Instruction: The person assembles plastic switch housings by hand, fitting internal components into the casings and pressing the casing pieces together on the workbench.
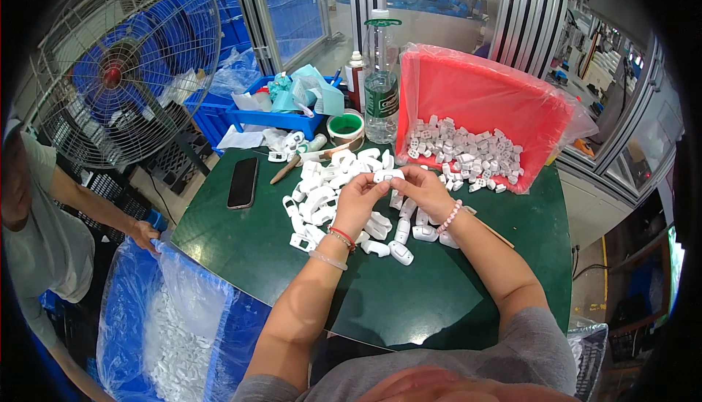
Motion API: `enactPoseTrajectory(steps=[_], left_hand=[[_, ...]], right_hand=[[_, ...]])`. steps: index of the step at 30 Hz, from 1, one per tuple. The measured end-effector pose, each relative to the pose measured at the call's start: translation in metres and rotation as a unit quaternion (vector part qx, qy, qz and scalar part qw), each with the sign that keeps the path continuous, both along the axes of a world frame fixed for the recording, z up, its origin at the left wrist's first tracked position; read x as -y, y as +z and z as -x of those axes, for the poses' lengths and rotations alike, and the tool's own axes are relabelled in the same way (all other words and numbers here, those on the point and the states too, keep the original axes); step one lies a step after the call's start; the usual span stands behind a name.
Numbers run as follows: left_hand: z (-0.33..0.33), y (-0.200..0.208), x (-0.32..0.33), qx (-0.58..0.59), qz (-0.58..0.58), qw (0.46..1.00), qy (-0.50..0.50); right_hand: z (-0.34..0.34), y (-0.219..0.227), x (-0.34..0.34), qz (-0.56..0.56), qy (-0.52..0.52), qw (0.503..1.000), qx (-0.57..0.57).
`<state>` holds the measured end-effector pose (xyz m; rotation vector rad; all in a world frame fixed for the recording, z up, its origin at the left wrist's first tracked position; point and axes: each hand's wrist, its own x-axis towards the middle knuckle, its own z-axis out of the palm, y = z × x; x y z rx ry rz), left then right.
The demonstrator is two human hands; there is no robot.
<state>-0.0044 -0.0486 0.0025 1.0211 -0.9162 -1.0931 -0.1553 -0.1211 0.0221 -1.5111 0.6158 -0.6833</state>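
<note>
Over the middle of the green table, my left hand and my right hand grip one small white plastic housing between their fingertips. The housing is oblong, with dark marks on its face. To the left of my hands lies a pile of white curved plastic shells, some with openings through them. Below my right hand sit several rounded white housings, which look like closed pieces. A tilted red bin, lined with clear plastic, spills small white block-like parts behind my right hand.
A black phone, a brown-handled tool, a tape roll, a water bottle and a spray can are on the table. A fan stands left. A person holds a lined blue bin.
</note>
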Motion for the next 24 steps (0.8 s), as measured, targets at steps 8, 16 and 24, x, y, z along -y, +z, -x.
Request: enactPoseTrajectory(steps=[8, 16, 24], left_hand=[[-0.002, 0.001, -0.003, 0.017, -0.005, 1.0, -0.011], [-0.001, 0.007, -0.004, -0.013, 0.004, 1.0, -0.024], [-0.003, 0.012, -0.009, -0.016, 0.017, 0.997, -0.071]], right_hand=[[0.003, -0.005, 0.007, -0.004, 0.001, 0.999, 0.053], [0.005, -0.002, 0.009, 0.001, 0.029, 0.999, 0.04], [0.008, -0.007, 0.007, -0.075, 0.067, 0.99, 0.101]])
